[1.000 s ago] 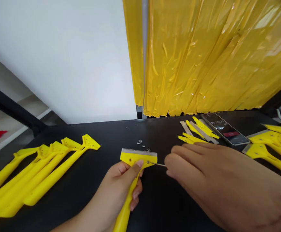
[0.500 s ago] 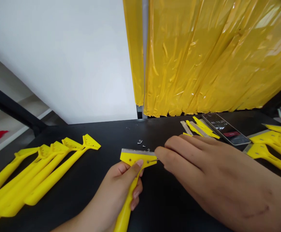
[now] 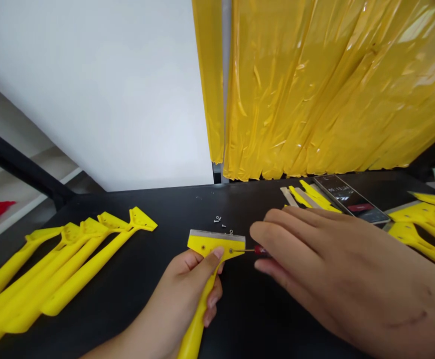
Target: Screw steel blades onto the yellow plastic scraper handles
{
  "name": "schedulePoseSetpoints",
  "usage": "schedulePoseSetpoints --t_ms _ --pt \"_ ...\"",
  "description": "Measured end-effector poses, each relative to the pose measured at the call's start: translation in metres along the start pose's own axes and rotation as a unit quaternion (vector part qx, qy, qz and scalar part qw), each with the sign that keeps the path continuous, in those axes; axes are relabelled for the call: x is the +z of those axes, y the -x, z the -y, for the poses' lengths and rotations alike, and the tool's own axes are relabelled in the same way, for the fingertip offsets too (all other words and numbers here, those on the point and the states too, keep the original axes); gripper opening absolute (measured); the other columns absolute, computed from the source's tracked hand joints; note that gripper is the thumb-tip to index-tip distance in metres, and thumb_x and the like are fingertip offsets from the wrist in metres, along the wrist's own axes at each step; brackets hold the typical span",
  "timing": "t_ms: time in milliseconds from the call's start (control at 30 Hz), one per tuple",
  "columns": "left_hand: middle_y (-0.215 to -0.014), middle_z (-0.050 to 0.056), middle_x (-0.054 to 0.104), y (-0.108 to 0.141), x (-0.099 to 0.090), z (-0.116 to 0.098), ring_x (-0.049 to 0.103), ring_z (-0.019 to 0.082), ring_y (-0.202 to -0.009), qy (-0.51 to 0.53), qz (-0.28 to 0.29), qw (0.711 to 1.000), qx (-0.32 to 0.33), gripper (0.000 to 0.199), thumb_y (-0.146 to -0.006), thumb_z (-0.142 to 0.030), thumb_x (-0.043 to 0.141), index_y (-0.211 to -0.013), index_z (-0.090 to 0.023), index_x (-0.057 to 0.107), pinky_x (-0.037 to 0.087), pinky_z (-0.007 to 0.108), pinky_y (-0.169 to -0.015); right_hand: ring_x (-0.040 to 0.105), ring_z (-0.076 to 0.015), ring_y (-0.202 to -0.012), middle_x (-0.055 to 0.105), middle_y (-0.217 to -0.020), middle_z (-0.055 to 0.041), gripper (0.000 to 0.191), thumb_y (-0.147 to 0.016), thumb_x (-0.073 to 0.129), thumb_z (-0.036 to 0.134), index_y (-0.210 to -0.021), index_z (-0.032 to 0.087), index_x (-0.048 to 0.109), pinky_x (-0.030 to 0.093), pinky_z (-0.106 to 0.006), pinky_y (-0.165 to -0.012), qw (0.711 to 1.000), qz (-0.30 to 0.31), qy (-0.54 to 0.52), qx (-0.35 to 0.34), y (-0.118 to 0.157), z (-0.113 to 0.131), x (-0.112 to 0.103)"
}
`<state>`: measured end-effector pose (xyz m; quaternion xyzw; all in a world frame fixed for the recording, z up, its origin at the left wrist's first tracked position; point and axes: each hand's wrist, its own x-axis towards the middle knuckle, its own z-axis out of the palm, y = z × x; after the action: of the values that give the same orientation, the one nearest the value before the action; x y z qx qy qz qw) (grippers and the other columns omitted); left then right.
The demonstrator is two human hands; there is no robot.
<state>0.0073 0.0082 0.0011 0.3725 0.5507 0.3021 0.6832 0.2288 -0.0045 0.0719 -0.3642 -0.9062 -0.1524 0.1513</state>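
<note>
Your left hand (image 3: pixel 191 294) closes around the handle of the yellow scraper (image 3: pixel 217 244), long axis pointing away from you. Your right hand (image 3: pixel 333 279) is nearer the small screwdriver (image 3: pixel 261 251), pinching it, the shaft crosswise at the scraper head's right hole.

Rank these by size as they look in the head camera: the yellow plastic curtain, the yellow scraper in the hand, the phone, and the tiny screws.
1. Yellow plastic curtain
2. Handheld yellow scraper and phone: too close to rank, since the scraper sits nearer the camera
3. Tiny screws
</note>
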Motion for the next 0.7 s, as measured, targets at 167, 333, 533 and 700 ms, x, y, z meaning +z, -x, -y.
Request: schedulePoseSetpoints --t_ms 167,333,533,700 --pt "-0.046 -0.007 0.047 0.001 0.001 -0.002 0.036 0.008 -0.037 -0.004 -0.008 1.0 0.012 0.041 -0.087 -0.057 0.07 -0.076 -0.022 0.054 0.027 0.022 -0.042 0.05 -0.019 -0.053 0.054 -0.069 0.005 0.021 -0.087 0.069 0.02 -0.084 0.025 0.049 0.024 -0.037 -0.058 1.0 0.007 0.001 0.0 -0.001 -0.002 0.002" --pt "-0.047 -0.006 0.049 0.004 0.002 -0.005 0.04 0.01 -0.038 -0.015 -0.027 0.999 0.02 0.042 -0.085 -0.059 0.071 -0.076 -0.022 0.054 0.029 0.023 -0.042 0.055 -0.0196 -0.062 0.06 -0.076 0.0042 0.017 -0.088 0.069 0.016 -0.089 0.025 0.055 0.029 -0.037 -0.06 1.0 0.001 -0.022 -0.007 -0.003 -0.007 0.0" --pt "-0.047 -0.005 0.049 0.01 0.001 -0.006 0.04 0.01 -0.04 -0.062 -0.044 0.996 0.048 0.047 -0.086 -0.058 0.071 -0.063 -0.022 0.05 0.031 0.024 -0.044 0.054 -0.019 -0.06 0.06 -0.071 0.0042 0.015 -0.095 0.065 0.019 -0.084 0.025 0.056 0.03 -0.037 -0.06 0.999 -0.016 -0.043 -0.004 0.0 -0.005 -0.005" --pt "-0.046 -0.003 0.048 0.01 0.0 -0.009 0.041 0.01 -0.041 -0.09 -0.032 0.993 0.066 0.053 -0.088 -0.058 0.067 -0.055 -0.022 0.048 0.031 0.025 -0.046 0.048 -0.0174 -0.05 0.056 -0.064 0.0045 0.02 -0.098 0.061 0.019 -0.079 0.025 0.055 0.026 -0.038 -0.054 0.999 -0.042 -0.032 0.013 0.002 0.004 -0.003"
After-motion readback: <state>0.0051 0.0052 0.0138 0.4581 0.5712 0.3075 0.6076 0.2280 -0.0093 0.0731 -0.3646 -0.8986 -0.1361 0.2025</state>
